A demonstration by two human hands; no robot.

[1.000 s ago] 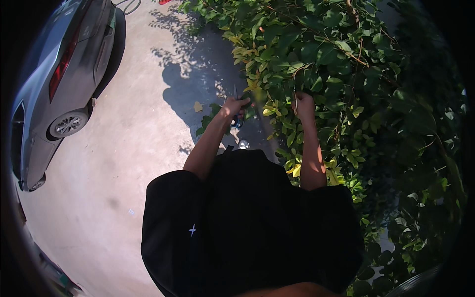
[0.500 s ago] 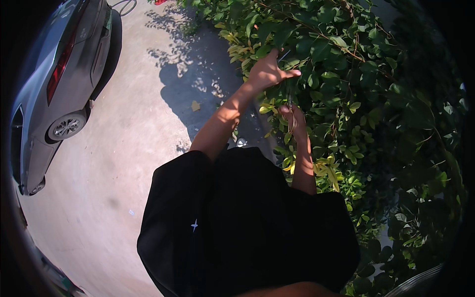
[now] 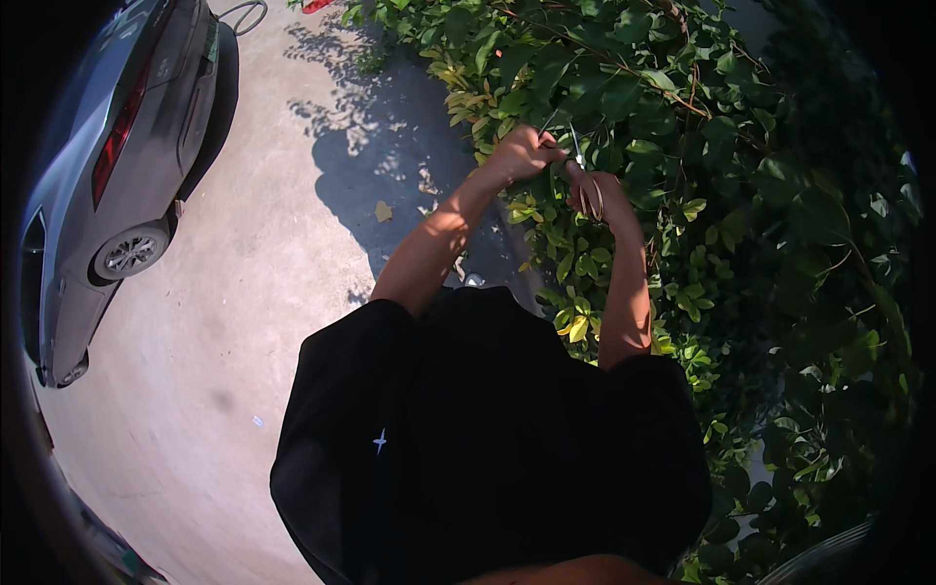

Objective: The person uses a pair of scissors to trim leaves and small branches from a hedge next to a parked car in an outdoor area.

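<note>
I see the hedge filling the space beyond both hands, the grey car far off to their left. My left hand has dropped from its open reach half a second ago and now closes on a stem, meeting my right hand, which grips what look like pruning shears.

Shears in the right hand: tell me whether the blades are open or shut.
Cannot tell: the shears show only as thin metal between the right hand and left hand, among leaves.

Grey car (parked), sunlit concrete ground, fallen leaf
</note>
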